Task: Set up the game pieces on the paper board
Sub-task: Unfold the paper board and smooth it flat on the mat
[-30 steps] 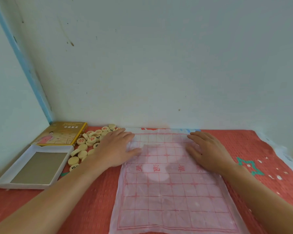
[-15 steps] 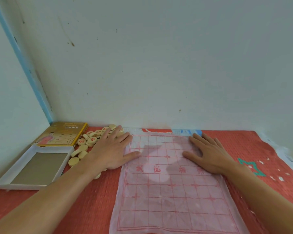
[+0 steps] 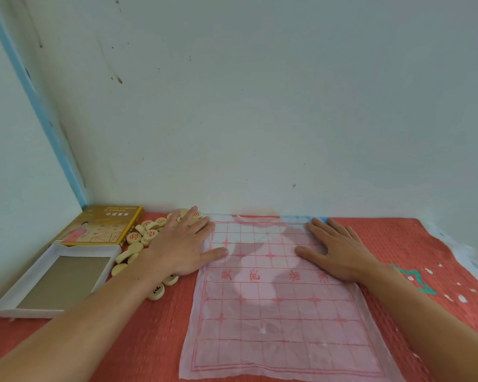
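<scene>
A thin translucent paper board with a red grid lies flat on the red mat, its far edge against the wall. My left hand lies palm down at the board's far left corner, fingers spread, partly over the heap of round cream game pieces. My right hand presses flat on the board's far right part. Neither hand holds anything. Two pieces lie by my left wrist. No piece stands on the board.
A yellow game box lid lies in the far left corner. In front of it sits an open white box tray. The red mat has a green pattern at right. Walls close the back and left.
Both hands have slid outward and toward the wall across the paper, flattening it. My left hand now reaches over the piece heap, and a couple of pieces have shifted near my wrist.
</scene>
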`<move>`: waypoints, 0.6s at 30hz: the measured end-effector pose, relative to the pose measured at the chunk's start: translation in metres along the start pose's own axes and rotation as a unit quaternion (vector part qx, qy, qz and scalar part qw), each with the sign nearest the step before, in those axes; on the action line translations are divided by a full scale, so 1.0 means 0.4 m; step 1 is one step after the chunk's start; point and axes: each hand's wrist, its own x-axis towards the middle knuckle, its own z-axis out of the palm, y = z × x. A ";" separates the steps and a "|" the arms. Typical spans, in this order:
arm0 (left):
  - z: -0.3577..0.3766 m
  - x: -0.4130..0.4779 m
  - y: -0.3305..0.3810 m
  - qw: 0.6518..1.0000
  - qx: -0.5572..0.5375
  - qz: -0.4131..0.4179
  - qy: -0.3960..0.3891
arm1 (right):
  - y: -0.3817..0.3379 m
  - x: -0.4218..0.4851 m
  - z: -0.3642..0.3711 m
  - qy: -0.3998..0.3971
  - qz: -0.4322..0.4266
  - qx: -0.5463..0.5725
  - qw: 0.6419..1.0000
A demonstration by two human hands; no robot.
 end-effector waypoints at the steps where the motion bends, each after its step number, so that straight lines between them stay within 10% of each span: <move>1: 0.000 0.000 -0.001 1.000 0.001 0.002 0.001 | 0.000 -0.001 0.000 0.001 0.001 0.001 1.000; 18: 0.010 -0.003 -0.004 1.000 -0.013 0.007 -0.003 | 0.000 -0.003 0.002 0.008 0.005 0.015 1.000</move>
